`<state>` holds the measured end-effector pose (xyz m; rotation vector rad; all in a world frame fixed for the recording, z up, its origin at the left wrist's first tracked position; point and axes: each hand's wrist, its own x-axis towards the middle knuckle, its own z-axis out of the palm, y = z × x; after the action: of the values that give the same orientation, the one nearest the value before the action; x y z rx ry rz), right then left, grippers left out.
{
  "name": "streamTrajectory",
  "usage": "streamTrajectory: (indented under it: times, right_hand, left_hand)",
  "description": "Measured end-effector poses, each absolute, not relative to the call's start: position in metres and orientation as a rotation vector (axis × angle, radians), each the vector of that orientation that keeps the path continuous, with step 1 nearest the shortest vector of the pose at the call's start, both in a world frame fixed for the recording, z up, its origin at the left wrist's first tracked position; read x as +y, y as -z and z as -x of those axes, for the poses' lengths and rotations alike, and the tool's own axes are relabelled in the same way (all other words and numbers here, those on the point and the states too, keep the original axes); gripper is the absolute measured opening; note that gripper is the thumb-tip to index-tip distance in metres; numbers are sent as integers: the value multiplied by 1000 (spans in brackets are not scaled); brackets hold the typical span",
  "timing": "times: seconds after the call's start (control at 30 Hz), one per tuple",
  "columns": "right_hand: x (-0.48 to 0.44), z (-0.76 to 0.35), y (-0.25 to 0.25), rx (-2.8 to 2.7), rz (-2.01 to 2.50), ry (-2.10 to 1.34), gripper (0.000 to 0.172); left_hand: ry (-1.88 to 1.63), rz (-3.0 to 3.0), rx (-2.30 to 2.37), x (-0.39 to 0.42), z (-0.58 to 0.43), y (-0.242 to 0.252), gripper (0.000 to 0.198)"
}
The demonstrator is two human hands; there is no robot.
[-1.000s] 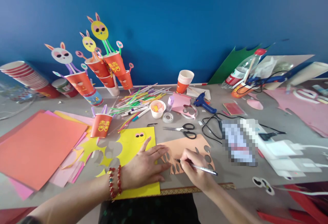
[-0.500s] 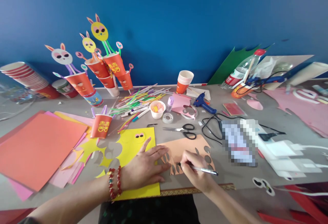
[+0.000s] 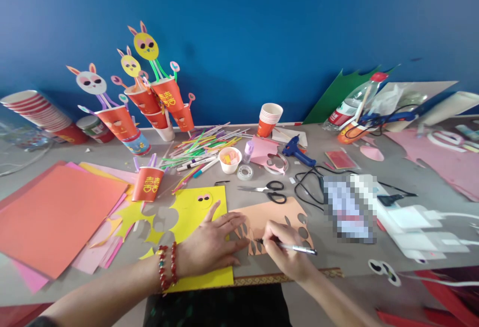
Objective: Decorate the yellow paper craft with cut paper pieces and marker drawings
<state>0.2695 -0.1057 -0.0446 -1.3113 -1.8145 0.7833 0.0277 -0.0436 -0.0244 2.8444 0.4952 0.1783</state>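
My right hand (image 3: 286,247) pinches a pen (image 3: 299,248), its tip down on a peach-coloured paper sheet (image 3: 277,212). Several oval and round holes are cut along that sheet's left, lower and right edges. Flat across the yellow paper (image 3: 194,227) and the sheet's left edge lies my left hand (image 3: 213,240), fingers spread. A beaded bracelet (image 3: 168,267) circles the left wrist. Above my left hand, a yellow disc with two dark eyes (image 3: 204,199) rests on the yellow paper. Black-handled scissors (image 3: 267,188) lie just beyond the peach sheet.
Orange and pink sheets (image 3: 56,212) are stacked at left beside a red cup (image 3: 148,184). Behind stand cup figures with animal heads (image 3: 92,82). Straws (image 3: 202,142), a small bowl (image 3: 229,160) and tape (image 3: 245,172) fill the middle. A blue glue gun (image 3: 299,151) and power strip (image 3: 389,217) are right.
The hands and papers stay almost in place. The pen and my right hand have shifted very slightly to the left.
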Motion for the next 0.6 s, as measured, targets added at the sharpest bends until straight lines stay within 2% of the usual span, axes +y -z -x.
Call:
streamTrajectory:
  times: [0.6]
  right_hand:
    - [-105, -267, 42, -1829, 1322, -772, 22]
  left_hand:
    - [-204, -2846, 496, -44, -28, 23, 39]
